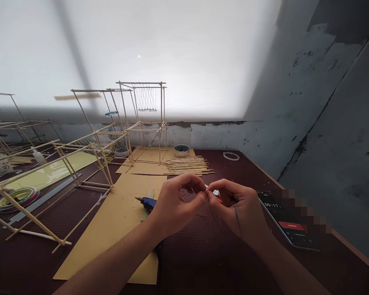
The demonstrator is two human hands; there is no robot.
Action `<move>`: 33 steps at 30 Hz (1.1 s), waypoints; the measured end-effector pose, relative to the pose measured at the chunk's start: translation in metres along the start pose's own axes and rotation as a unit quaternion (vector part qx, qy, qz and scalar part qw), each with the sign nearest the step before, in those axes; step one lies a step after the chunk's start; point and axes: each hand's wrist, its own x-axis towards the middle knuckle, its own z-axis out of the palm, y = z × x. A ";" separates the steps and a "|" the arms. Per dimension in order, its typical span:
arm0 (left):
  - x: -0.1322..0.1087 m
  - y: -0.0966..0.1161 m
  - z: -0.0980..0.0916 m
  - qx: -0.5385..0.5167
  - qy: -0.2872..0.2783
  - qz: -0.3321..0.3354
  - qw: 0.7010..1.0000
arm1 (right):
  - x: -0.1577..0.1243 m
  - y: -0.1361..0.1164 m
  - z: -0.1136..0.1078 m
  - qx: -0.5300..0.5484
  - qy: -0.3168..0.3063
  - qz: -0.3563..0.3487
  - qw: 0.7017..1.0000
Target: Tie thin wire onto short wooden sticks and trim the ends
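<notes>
My left hand (180,205) and my right hand (238,209) meet fingertip to fingertip above the dark table. Both are closed in a pinch on a fine thread, with a tiny pale spot where the tips meet. A blue stretch of the thread (237,215) runs down across my right hand. Behind the right fingers shows part of a white and red item (215,192), mostly hidden. Just left of my left hand, a blue glue gun (148,203) lies on a tan board (110,229), partly covered by my wrist.
Stick frames (103,164) fill the left, some with hanging glass beads (147,110). Beyond my hands lie a pile of thin sticks (189,165), a round tin (181,150) and a white ring (231,156). A phone (285,223) rests at right. Thread spools (17,198) sit far left.
</notes>
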 end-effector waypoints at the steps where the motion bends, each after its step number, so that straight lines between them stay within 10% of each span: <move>1: 0.000 0.000 0.000 0.001 -0.001 0.001 1.000 | 0.000 0.000 0.000 -0.001 -0.001 -0.002 1.000; 33: 0.002 -0.001 -0.008 0.115 -0.005 0.087 0.990 | 0.006 0.002 -0.015 0.085 -0.132 0.076 0.985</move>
